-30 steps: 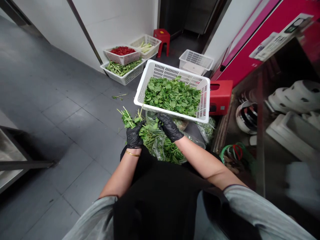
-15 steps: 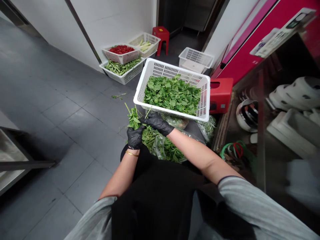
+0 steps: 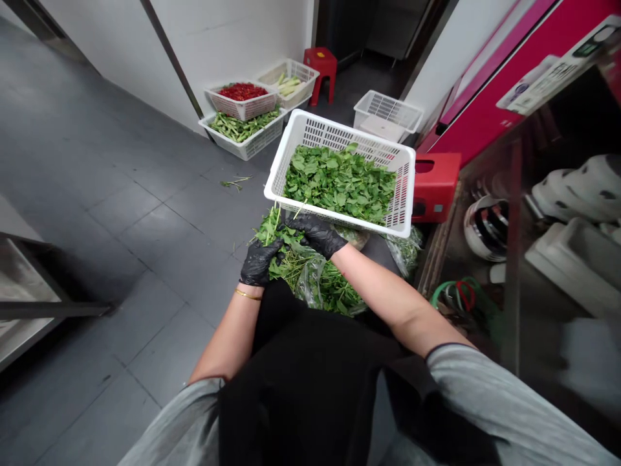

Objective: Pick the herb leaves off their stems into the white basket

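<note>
Both of my hands wear black gloves. My left hand (image 3: pixel 260 262) is closed around a bunch of leafy greens (image 3: pixel 270 228), its stems pointing up and away from me. My right hand (image 3: pixel 317 233) is at the right side of the same bunch, fingers closed on some leaves and stems; its fingertips are partly hidden. Just beyond my hands, a white plastic basket (image 3: pixel 412 194) holds a layer of picked green leaves (image 3: pixel 342 181). Below my hands, more long-stemmed greens (image 3: pixel 334 291) lie in a clear plastic bag (image 3: pixel 310 278).
Stacked baskets with red chillies (image 3: pixel 242 91), cut green vegetables (image 3: pixel 240 126) and pale stalks (image 3: pixel 288 84) stand by the wall. A red stool (image 3: pixel 321 68) is behind them. Loose stems (image 3: pixel 236 182) lie on the floor. At right are a red plastic stool (image 3: pixel 436 184) and a metal shelf with white containers (image 3: pixel 572 255).
My hands have moved slightly apart, the left one a little lower. The bunch between them is now spread wider and tilted. The view has shifted slightly.
</note>
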The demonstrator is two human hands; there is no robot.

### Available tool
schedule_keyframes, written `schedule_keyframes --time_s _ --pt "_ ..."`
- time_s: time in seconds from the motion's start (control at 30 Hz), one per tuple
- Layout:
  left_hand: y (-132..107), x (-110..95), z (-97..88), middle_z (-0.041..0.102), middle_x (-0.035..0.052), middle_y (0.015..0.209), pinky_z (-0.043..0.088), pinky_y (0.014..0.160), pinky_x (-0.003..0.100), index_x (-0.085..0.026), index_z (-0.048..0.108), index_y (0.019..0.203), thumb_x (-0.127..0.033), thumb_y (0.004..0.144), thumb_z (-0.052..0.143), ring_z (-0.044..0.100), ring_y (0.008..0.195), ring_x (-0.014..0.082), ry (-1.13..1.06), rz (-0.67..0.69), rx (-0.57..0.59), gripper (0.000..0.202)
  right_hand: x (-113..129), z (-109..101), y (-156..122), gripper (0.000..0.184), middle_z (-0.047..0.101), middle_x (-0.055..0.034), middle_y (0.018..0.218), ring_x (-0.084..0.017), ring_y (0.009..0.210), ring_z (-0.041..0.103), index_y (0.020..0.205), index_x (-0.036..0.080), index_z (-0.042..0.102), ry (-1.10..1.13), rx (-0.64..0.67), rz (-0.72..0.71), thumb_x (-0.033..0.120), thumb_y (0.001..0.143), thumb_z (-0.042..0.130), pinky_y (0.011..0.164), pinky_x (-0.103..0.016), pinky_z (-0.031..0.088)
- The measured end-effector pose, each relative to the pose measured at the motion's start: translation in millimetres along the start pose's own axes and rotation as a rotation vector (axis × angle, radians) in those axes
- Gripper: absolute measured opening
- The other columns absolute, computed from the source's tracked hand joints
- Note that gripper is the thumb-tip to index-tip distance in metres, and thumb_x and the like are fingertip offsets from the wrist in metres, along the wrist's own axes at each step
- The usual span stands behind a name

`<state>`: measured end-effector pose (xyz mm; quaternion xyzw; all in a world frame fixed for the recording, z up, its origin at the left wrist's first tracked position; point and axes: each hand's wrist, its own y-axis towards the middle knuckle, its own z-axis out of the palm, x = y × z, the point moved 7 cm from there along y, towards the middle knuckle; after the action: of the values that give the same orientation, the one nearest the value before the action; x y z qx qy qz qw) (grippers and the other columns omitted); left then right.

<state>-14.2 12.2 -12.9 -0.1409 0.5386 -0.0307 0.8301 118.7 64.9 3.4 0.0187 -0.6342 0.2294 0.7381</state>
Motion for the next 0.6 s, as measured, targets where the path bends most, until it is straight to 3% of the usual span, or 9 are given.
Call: schedule_keyframes --time_s 0.13,0.2,0.33,0.4,0.5,0.6 --pt "-1.9 -0.4 -3.0 0.061 -0.0037 0.056 0.036 0.039 0.02 -0.016 0.064 0.071 -0.024 0.049 0.087 0.048 0.041 0.0066 -0.026 -0.045 -0.04 0.034 12.6 -0.7 -6.7 0.035 0.06 0.0025 0.058 -0.008 0.051 0.049 0.078 0.015 0.069 -0.255 0.132 -0.003 0.044 0.064 0.083 0.043 -0.018 0.036" --pt "-1.0 1.0 -3.1 0.059 -0.0039 0.054 0.034 0.038 0.018 -0.016 0.061 0.07 -0.022 0.049 0.087 0.047 0.041 0.0065 -0.059 -0.091 -0.017 0.034 18.5 -11.6 -7.6 0.033 0.057 0.0037 0.054 -0.007 0.046 0.046 0.076 0.014 0.069 -0.412 0.177 0.042 0.038 0.062 0.085 0.041 -0.018 0.035" --pt "-2.6 6.8 6.1 0.052 -0.0053 0.051 0.031 0.035 0.016 -0.017 0.053 0.071 -0.016 0.057 0.082 0.041 0.038 0.0051 -0.202 -0.253 0.095 0.032 39.9 -54.3 -9.4 0.03 0.056 0.0037 0.055 -0.007 0.045 0.048 0.078 0.013 0.068 -0.435 -0.091 -0.042 0.037 0.066 0.082 0.041 -0.018 0.036" --pt "-5.9 11.1 14.0 0.048 -0.0051 0.05 0.029 0.035 0.015 -0.017 0.049 0.068 -0.015 0.066 0.077 0.039 0.037 0.0045 -0.279 -0.353 0.134 0.028 40.1 -62.5 -15.0 0.033 0.059 0.0026 0.059 -0.008 0.048 0.051 0.082 0.014 0.068 -0.355 -0.169 -0.09 0.042 0.068 0.08 0.042 -0.018 0.038" --pt "-11.0 18.2 28.2 0.045 -0.0041 0.052 0.03 0.036 0.014 -0.017 0.047 0.067 -0.015 0.076 0.069 0.038 0.039 0.0044 -0.341 -0.466 0.172 0.024 29.3 -42.6 -21.6 0.039 0.069 -0.0018 0.077 -0.011 0.063 0.06 0.092 0.016 0.071 -0.285 -0.033 -0.174 0.047 0.069 0.079 0.054 -0.021 0.047" --pt "-11.7 22.9 36.6 0.045 -0.0044 0.051 0.029 0.036 0.013 -0.015 0.053 0.072 -0.012 0.076 0.068 0.037 0.039 0.0042 -0.341 -0.464 0.181 0.016 19.2 -20.6 -22.5 0.04 0.072 -0.0038 0.086 -0.015 0.077 0.062 0.092 0.016 0.074 -0.324 0.073 -0.234 0.048 0.069 0.078 0.067 -0.025 0.05"
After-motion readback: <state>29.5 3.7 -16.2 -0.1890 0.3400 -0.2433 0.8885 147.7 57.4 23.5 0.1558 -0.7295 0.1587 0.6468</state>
